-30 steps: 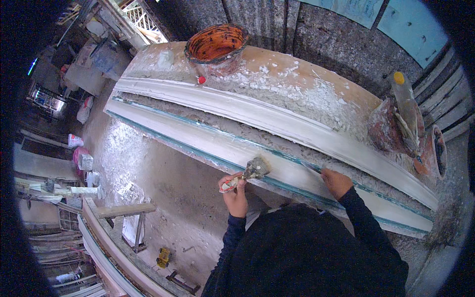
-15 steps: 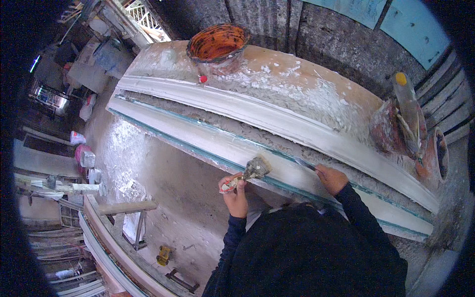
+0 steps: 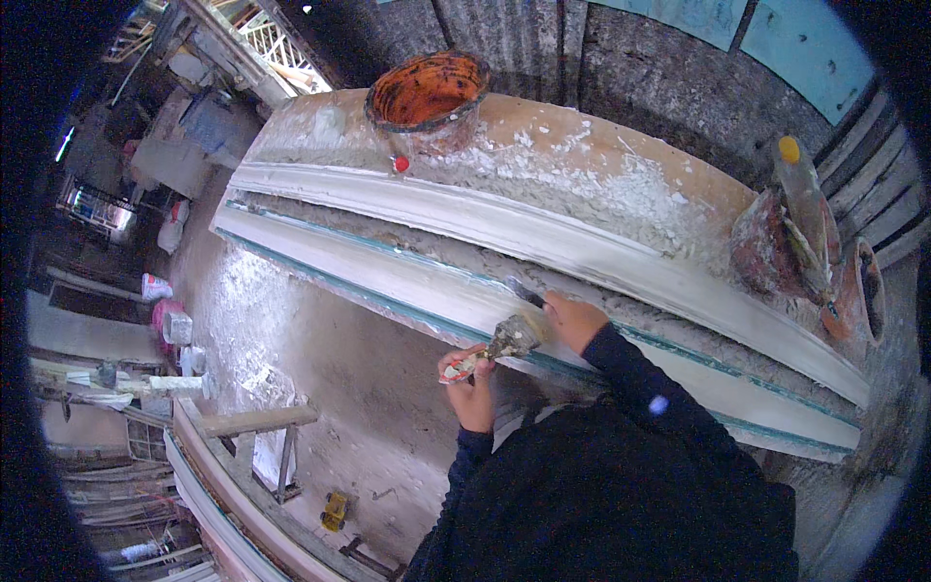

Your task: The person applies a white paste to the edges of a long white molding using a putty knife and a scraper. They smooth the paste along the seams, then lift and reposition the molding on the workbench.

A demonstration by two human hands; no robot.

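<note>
My left hand (image 3: 471,386) is closed round the red and white smeared handle of a wide putty knife (image 3: 519,336). Grey and cream paste cakes its fan-shaped blade, which hangs over the near edge of a long white plaster moulding (image 3: 388,275) with green edges. Closed on a small narrow-bladed spatula (image 3: 525,290), my right hand (image 3: 574,320) is just beyond and to the right of the putty knife. The spatula's tip lies at the far green edge of the moulding; whether it touches cannot be told.
Beyond lies a second white moulding (image 3: 465,212) on a plaster-strewn bench (image 3: 551,126). An orange-lined bucket (image 3: 428,94) and a red cap (image 3: 401,164) sit on it. At right stand a yellow-capped bottle (image 3: 802,184) and a stained bucket (image 3: 766,242). A wooden frame (image 3: 254,421) is at lower left.
My right hand has moved left along the far green edge with the spatula, coming close to the putty knife. My left hand has shifted slightly right, still holding the putty knife.
</note>
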